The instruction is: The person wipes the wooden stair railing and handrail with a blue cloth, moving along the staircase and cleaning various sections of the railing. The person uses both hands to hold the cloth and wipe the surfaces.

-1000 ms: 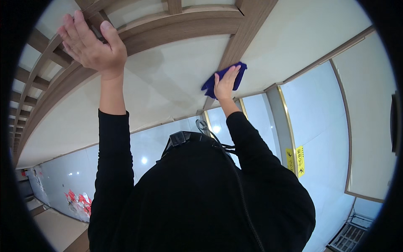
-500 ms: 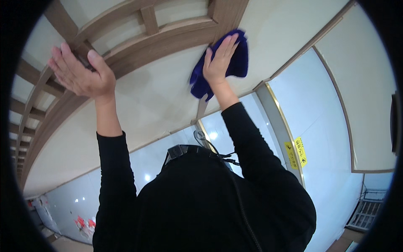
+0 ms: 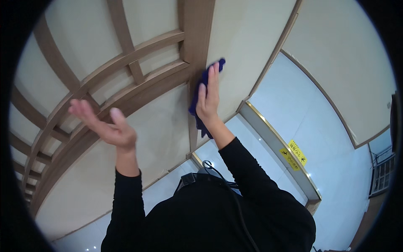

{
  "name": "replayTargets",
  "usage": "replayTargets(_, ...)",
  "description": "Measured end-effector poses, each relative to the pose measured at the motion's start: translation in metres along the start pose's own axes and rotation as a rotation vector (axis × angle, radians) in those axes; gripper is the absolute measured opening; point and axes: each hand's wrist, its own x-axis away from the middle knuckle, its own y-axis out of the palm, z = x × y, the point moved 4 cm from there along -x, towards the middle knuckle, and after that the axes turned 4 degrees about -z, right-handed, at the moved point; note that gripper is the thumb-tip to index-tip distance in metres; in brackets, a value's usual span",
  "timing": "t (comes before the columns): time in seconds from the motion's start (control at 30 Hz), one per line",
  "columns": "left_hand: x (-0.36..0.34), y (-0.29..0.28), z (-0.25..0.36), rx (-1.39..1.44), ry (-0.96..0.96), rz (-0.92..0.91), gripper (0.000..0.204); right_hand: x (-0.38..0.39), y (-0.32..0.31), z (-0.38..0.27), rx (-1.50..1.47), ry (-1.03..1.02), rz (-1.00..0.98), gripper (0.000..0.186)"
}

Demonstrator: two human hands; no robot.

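Observation:
My right hand point(image 3: 209, 105) holds a dark purple cloth point(image 3: 194, 103) under its palm. Its fingers are stretched and close together, and the cloth lies along the edge of a brown wooden post point(image 3: 197, 33) and the cream wall panel point(image 3: 239, 42) beside it. Part of the cloth is hidden behind the hand and wrist. To the left, my left hand point(image 3: 115, 130) holds nothing, thumb and fingers apart, in front of a curved brown wooden lattice point(image 3: 147, 90). Its fingertips are slightly blurred; whether they touch the wood I cannot tell.
Below the panels runs a shiny pale floor point(image 3: 323, 105). A gold-edged raised strip point(image 3: 273, 126) crosses it, with yellow warning stickers point(image 3: 295, 154) on it and beside it. Another cream panel point(image 3: 336, 63) stands at the right. A black cable point(image 3: 222, 178) hangs at my chest.
My right hand has moved down and slightly left with the cloth, which now looks narrower and bunched. The left hand has shifted down and right in the picture. The whole view has turned.

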Motion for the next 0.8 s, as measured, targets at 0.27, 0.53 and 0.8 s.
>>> replayTargets(0.27, -0.019, 0.109, 0.056, 0.302, 0.068, -0.289, 0.059, -0.005, 0.043, 0.022, 0.138, -0.156, -0.179, 0.070)
replayTargets(0.53, -0.048, 0.207, 0.087, -0.050, 0.020, -0.245, 0.064, 0.007, -0.055, 0.149, -0.009, 0.252, -0.049, 0.052)
replayTargets(0.8, -0.041, 0.266, 0.094, -0.575, -0.072, -0.148, 0.071, -0.112, -0.239, 0.382, -0.211, 0.748, 0.517, 0.034)
